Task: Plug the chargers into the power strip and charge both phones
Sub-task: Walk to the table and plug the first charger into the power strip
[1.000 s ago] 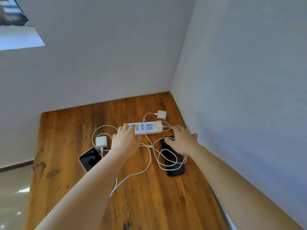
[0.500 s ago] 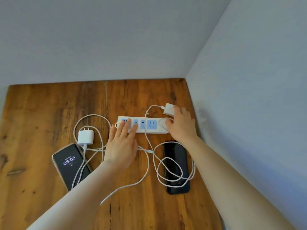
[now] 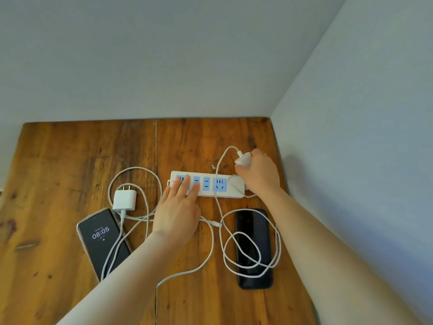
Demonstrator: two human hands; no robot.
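A white power strip (image 3: 230, 190) with blue sockets lies across the wooden table (image 3: 70, 160). My left hand (image 3: 179, 209) rests flat on its left end, fingers spread over the sockets. My right hand (image 3: 260, 172) is closed around a small white charger (image 3: 242, 159) just behind the strip's right end; its cable loops down over a dark phone (image 3: 254, 249) lying flat. A second white charger (image 3: 125, 199) lies loose, prongs up, left of the strip. Its cable runs over a phone with a lit screen (image 3: 100, 240) showing 08:05.
Grey walls close the table at the back and on the right, forming a corner near my right hand. White cable loops (image 3: 206, 259) trail across the table's middle between the two phones. The table's left edge (image 3: 14, 160) is in view.
The camera has tilted down and closer. My right hand moved from the dark phone up to the small charger and took hold of it. My left hand stayed on the strip.
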